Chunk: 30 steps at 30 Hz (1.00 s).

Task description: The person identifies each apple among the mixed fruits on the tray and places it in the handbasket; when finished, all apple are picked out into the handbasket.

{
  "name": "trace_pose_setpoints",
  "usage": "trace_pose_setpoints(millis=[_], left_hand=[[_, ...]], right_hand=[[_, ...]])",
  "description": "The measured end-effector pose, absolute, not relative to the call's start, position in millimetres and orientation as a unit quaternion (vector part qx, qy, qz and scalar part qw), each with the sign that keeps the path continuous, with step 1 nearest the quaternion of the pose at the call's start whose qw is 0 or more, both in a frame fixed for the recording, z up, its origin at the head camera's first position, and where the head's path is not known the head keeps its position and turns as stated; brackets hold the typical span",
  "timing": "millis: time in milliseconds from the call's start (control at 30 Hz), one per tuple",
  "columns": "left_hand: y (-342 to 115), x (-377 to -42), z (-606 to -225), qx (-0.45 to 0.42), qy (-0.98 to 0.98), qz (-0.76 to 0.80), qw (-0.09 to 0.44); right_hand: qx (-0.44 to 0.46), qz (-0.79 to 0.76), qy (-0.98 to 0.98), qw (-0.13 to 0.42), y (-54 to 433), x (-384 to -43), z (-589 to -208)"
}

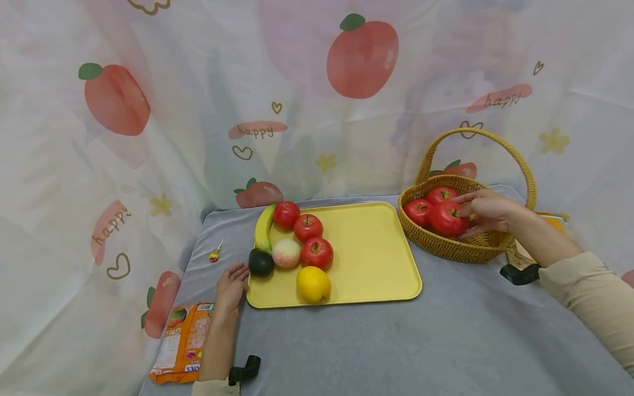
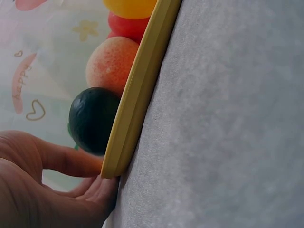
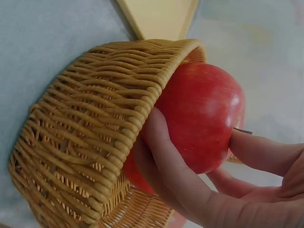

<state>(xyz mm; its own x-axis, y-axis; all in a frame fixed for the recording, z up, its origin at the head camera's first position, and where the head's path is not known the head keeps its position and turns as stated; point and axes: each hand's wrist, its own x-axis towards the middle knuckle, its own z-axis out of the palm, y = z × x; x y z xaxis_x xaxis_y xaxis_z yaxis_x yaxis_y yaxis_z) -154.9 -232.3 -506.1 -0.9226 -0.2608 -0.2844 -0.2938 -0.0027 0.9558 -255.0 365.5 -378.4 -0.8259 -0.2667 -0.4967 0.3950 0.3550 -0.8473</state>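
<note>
At the right, a wicker basket [image 1: 446, 250] with a tall handle contains red apples. My right hand [image 1: 487, 212] is at its mouth and grips the front apple [image 3: 204, 114], thumb on one side and fingers on the other. Two more apples [image 1: 418, 212] lie beside it. My left hand [image 1: 230, 286] is at the left edge of the yellow tray [image 1: 371, 247]; its extended fingers touch the rim. Just inside that rim sits a dark green avocado [image 2: 95, 121]. The tray also bears a banana [image 1: 264, 228], a pale peach [image 1: 286, 253], three red apples [image 1: 317, 253] and a yellow fruit [image 1: 313, 285].
An orange snack bag [image 1: 185, 346] lies at the front left, partly behind my left forearm. A small wrapped lollipop [image 1: 215, 254] is left of the tray. Behind the basket, an orange-edged item [image 1: 555, 221] is partly hidden. A printed curtain [image 1: 297, 71] hangs behind the grey cloth [image 1: 371, 346].
</note>
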Motion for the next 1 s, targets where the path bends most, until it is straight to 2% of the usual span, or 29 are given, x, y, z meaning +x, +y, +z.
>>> trace_pose_setpoints(millis=[1000], left_hand=[[-232.0,-153.1,-505.8,-0.194,0.711,0.676,0.017]], right_hand=[[0.064,-0.487,0.799,0.348,361.9,-265.1,-380.3]])
